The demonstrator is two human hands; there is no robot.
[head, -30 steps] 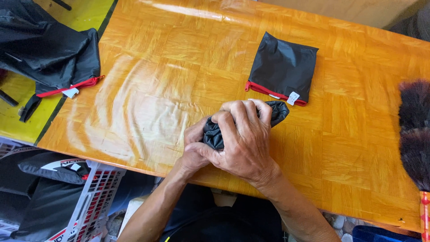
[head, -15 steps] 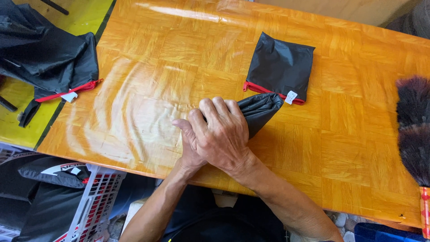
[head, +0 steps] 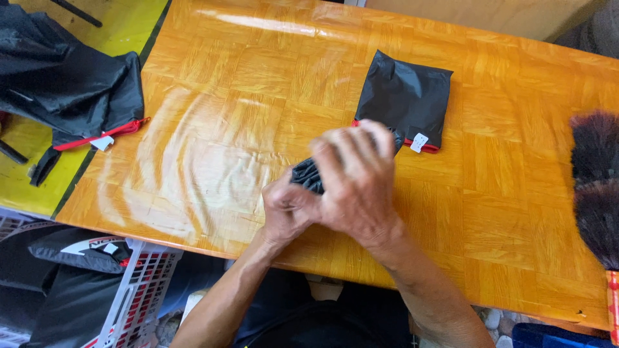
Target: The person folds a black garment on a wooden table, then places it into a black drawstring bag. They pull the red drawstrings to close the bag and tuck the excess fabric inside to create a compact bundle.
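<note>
Both my hands are bunched together over a small rolled black cloth piece (head: 304,175) near the front of the orange wooden table (head: 225,109). My right hand (head: 358,187) lies on top, blurred by motion, and covers most of the cloth. My left hand (head: 287,209) grips it from below on the left. Only a dark corner of the cloth shows between them. Just behind my hands lies a folded flat black bag (head: 405,100) with a red zipper edge and a small white tag.
A pile of black fabric with red trim (head: 71,90) hangs over the table's left edge onto a yellow surface. A white plastic crate (head: 138,290) with black items stands below left. A dark feather duster (head: 596,187) lies at the right edge.
My hands have shifted right and lifted a little with the rolled cloth. The right hand has moved over the cloth's right end, hiding the part that stuck out before.
</note>
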